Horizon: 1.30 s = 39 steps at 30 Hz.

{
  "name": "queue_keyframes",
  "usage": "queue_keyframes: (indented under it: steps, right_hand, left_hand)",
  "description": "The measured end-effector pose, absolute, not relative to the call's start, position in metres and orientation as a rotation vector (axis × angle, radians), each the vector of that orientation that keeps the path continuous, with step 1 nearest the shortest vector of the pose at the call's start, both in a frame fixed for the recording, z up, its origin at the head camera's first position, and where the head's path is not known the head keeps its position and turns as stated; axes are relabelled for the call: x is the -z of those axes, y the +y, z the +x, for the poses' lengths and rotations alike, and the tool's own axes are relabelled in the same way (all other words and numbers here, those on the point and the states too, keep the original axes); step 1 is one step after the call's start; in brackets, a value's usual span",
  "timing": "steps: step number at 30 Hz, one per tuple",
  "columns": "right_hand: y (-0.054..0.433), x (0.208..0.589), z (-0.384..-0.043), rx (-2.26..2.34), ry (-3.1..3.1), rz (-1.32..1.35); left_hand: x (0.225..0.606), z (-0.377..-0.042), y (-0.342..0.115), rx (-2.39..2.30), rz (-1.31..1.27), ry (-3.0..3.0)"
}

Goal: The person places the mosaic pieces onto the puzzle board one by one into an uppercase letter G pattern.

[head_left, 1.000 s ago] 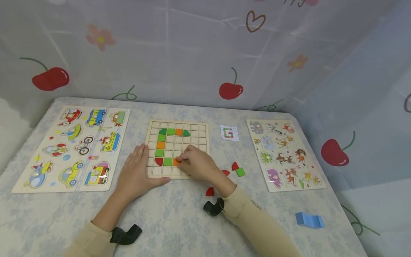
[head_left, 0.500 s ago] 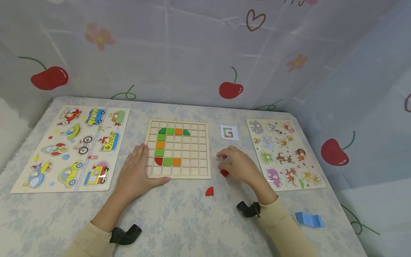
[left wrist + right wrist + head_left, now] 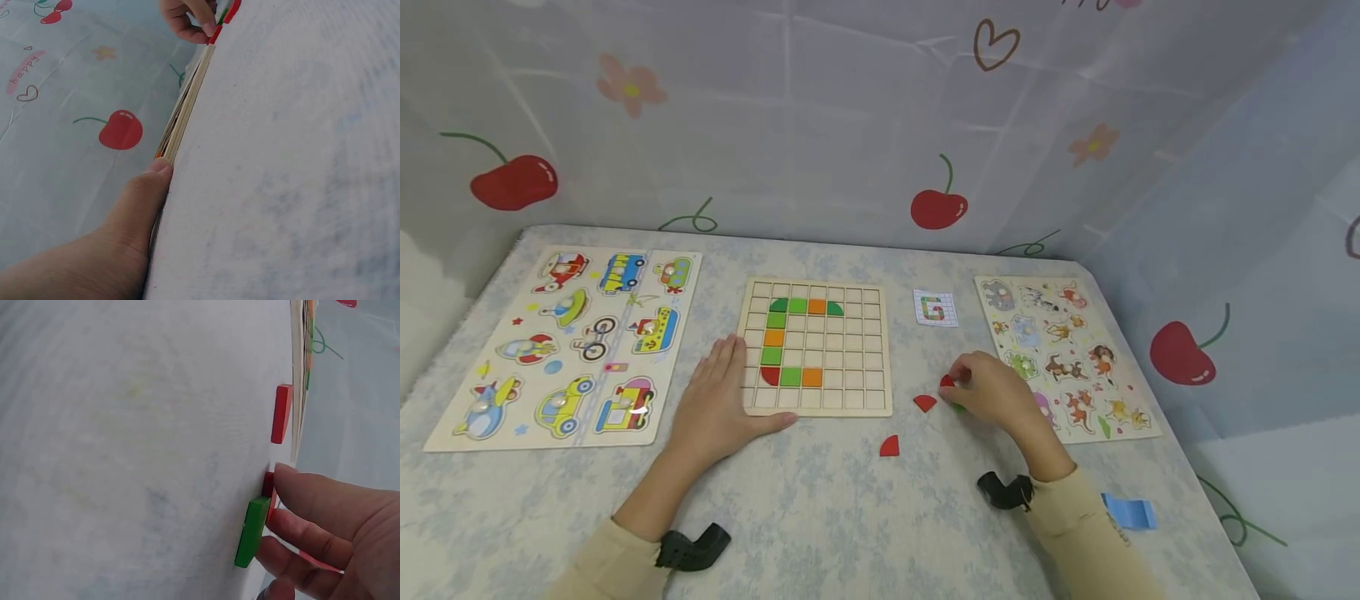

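Note:
In the head view my left hand (image 3: 715, 400) lies along the left edge of the square wooden grid board (image 3: 853, 412), its thumb along the near edge. Green, orange and red pieces form a C-like shape on that board, with an orange square (image 3: 812, 377) at the lower right end. To the right of it, my right hand (image 3: 996, 392) has thumb and index finger about a red quarter-circle piece (image 3: 948, 381). In the right wrist view a green square piece (image 3: 253, 531) touches that red piece, close to the fingers. Two more red quarter-circle pieces, one nearer (image 3: 890, 446) and one farther (image 3: 925, 403), lie loose.
A vehicle puzzle board (image 3: 572, 350) lies at left and an animal puzzle board (image 3: 1067, 358) at right, partly behind the right hand. A small pattern card (image 3: 936, 308) sits between boards. A blue block (image 3: 1131, 512) is near the right sleeve.
My right hand has left the orange square on the board and moved right, to the loose red and green pieces. The left hand has stayed in place.

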State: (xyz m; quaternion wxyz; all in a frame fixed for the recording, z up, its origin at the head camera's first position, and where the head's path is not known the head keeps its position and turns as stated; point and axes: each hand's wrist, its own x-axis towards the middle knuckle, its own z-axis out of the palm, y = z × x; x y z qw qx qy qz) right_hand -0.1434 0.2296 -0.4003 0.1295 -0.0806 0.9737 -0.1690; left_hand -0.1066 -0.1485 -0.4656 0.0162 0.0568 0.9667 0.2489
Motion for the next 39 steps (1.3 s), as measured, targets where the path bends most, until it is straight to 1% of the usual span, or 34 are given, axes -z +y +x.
queue_keyframes:
  steps: [10, 19, 26, 34, 39]
  right_hand:
    - [0.227, 0.407, -0.151, 0.726, 2.743, -0.445]
    - [0.224, 0.409, -0.152, 0.670, 2.795, -0.292]
    - [0.224, 0.414, -0.155, 0.706, 2.773, -0.359]
    - [0.224, 0.418, -0.158, 0.954, 2.645, -0.378]
    - [0.214, 0.417, -0.164, 1.029, 2.622, -0.403]
  left_hand:
    - [0.466, -0.106, -0.149, -0.792, 0.180, 3.013]
    - [0.462, -0.106, -0.148, -0.787, 0.178, 3.003]
    - [0.461, -0.106, -0.148, -0.781, 0.177, 2.999]
    - [0.462, -0.106, -0.148, -0.784, 0.176, 3.002]
    - [0.463, -0.106, -0.148, -0.791, 0.173, 3.006]
